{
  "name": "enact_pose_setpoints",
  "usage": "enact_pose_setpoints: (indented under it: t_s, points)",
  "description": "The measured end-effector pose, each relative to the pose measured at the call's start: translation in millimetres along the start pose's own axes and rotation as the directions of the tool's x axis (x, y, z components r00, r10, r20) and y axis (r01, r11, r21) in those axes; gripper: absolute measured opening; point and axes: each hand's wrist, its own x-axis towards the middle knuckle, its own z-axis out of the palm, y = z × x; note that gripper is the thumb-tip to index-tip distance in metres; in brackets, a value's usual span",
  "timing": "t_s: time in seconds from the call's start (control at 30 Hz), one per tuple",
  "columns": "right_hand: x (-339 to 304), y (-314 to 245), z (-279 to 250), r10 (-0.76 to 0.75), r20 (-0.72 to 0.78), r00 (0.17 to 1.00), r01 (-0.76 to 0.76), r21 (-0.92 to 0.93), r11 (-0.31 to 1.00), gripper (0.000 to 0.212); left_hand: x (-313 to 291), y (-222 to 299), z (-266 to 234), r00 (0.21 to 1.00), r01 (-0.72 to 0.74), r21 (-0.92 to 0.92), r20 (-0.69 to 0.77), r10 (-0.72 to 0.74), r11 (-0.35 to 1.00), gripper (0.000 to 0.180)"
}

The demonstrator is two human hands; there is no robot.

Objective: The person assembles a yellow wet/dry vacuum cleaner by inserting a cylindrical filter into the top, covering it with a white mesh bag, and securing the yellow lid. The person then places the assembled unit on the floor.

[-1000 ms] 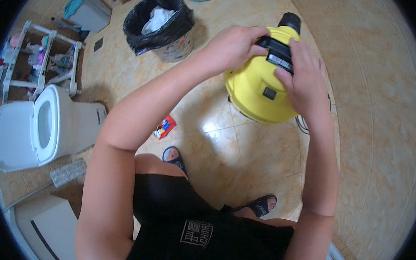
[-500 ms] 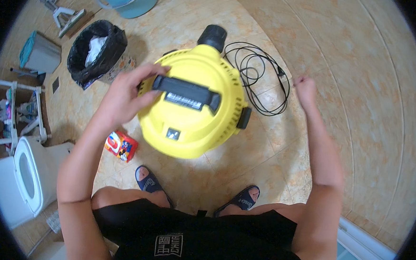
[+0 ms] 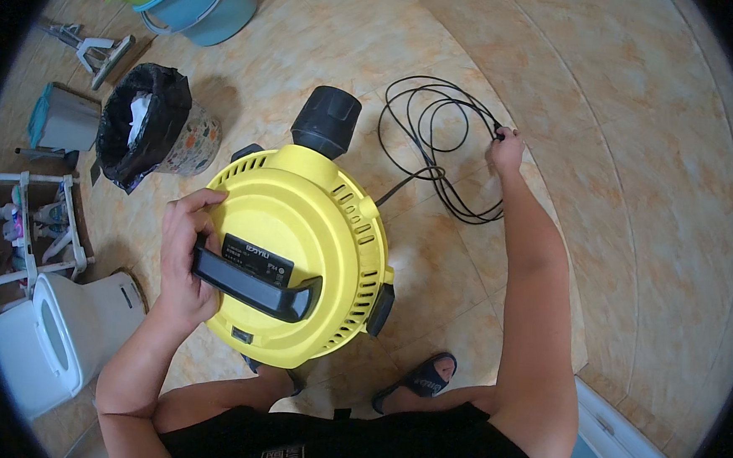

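Observation:
A round yellow vacuum cleaner head [image 3: 310, 192], with a black handle [image 3: 258, 285] across its top and a stubby black hose port [image 3: 327, 122], stands close before me. My left hand [image 3: 184, 260] grips its left side at the handle's end, fingertips on the yellow rim; the thumb is mostly hidden. Out to the right, my right hand [image 3: 507, 154] is closed on the plug end of a thin black power cord [image 3: 425, 161]. Loose loops of that cord lie on the tiles, and one strand runs toward the cleaner. The cleaner's underside is out of sight.
A bin with a black bag [image 3: 195, 143] stands left of the cleaner. Beyond it are a blue bucket [image 3: 216, 18], a squeegee mop [image 3: 108, 58] and a grey bin [image 3: 71, 119]. A white toilet [image 3: 93, 313] and a shelf rack [image 3: 26, 233] line the left; a tiled wall [image 3: 639, 162] rises at right.
The vacuum cleaner has come nearer to me, turned and tilted, with my left hand at its rim. My right hand has moved onto the plug end. The red package is now hidden.

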Motion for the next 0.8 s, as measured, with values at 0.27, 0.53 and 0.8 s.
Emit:
enact_pose_setpoints:
  t_s: [0.27, 0.53, 0.8]
  points:
    - [15, -6, 1, 0.070, 0.259, 0.963, -0.024, -0.175, 0.984, 0.027, 19, -1, 0, 0.998, -0.055, 0.084, -0.001, 0.055, 0.995, 0.014]
    - [1, -2, -109, -0.049, -0.001, 0.999, 0.047, 0.322, 0.946, 0.022, 31, -5, 1, 0.991, -0.130, 0.079, 0.040, 0.127, 0.988, 0.013]
    - [-122, -67, -361, 0.285, -0.053, 0.957, -0.182, 0.654, 0.734, 0.019, 34, 16, -33, 0.952, -0.126, 0.179, 0.299, 0.068, 0.976, 0.041]
